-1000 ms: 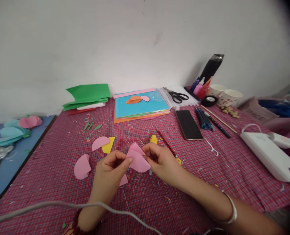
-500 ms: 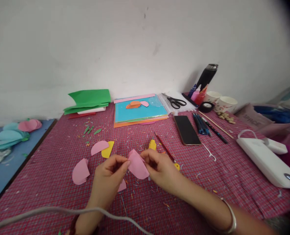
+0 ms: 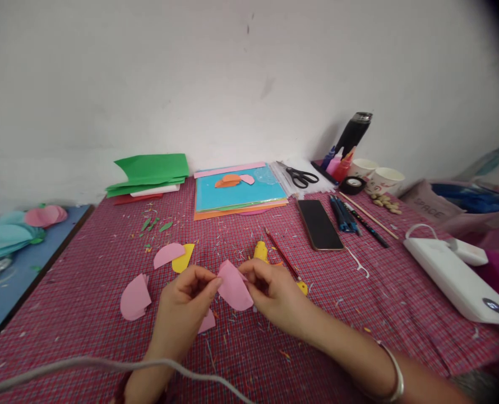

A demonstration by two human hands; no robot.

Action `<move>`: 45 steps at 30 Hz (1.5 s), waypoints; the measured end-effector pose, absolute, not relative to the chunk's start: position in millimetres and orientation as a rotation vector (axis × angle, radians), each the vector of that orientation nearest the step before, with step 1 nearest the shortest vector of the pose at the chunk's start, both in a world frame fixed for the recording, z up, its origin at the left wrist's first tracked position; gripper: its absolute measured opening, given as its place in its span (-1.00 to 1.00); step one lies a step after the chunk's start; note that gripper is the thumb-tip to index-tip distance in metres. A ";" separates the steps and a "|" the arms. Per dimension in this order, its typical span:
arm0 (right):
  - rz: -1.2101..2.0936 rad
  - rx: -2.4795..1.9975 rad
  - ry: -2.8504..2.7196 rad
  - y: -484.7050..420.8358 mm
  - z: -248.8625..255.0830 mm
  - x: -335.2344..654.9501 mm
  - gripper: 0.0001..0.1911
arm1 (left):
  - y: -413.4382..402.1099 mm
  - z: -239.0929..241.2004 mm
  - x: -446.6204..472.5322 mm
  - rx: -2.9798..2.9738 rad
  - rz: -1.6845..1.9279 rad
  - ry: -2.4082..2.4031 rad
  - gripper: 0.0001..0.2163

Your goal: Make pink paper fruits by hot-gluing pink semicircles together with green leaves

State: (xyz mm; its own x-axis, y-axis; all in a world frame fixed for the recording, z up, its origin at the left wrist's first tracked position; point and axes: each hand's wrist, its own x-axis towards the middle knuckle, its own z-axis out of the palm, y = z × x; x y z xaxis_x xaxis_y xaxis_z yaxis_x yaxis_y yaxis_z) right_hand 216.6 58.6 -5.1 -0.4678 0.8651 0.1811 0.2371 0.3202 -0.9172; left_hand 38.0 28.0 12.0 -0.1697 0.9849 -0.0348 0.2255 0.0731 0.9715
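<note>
Both my hands hold one folded pink paper piece [image 3: 235,287] just above the red checked tablecloth [image 3: 359,314]. My left hand [image 3: 186,306] pinches its left edge between thumb and fingers. My right hand [image 3: 272,294] pinches its right edge. More pink half-circles lie nearby: a small stack [image 3: 134,297] to the left, one pink piece [image 3: 167,253] beside a yellow piece [image 3: 185,257], and another pink scrap [image 3: 207,322] under my left hand. A red pencil [image 3: 280,252] lies just beyond my right hand.
Green paper [image 3: 152,168] and a blue and orange paper stack [image 3: 241,193] lie at the back. Scissors [image 3: 300,177], a phone [image 3: 319,223], pens [image 3: 344,213], cups [image 3: 386,179], a black bottle [image 3: 354,133] and a white device [image 3: 455,275] fill the right side. A grey cable [image 3: 85,367] crosses the front.
The view has tipped down a little, so the table sits lower in frame. My hands have kept hold of the pink piece and turned it slightly.
</note>
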 end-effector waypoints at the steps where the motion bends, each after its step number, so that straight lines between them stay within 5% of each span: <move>1: 1.152 -0.968 -1.892 58.4 -4.7 216.5 -0.87 | 28.5 11.5 37.9 1.255 1.170 1.529 -0.83; 19: 1.138 -0.895 -1.918 58.0 -2.4 218.0 -0.80 | 33.7 4.6 34.9 1.122 1.089 1.411 -0.85; 32: 1.553 -0.763 -1.512 69.2 -0.2 224.6 -0.82 | 32.7 3.8 33.5 0.734 1.121 1.199 -0.81; 39: 1.308 -0.674 -1.655 72.4 -2.8 223.7 -0.85 | 32.0 4.9 40.4 0.362 1.111 1.030 -0.76; 45: 1.167 -0.673 -1.721 69.8 2.9 228.7 -0.60 | 31.1 1.9 45.1 0.418 1.247 0.969 -0.82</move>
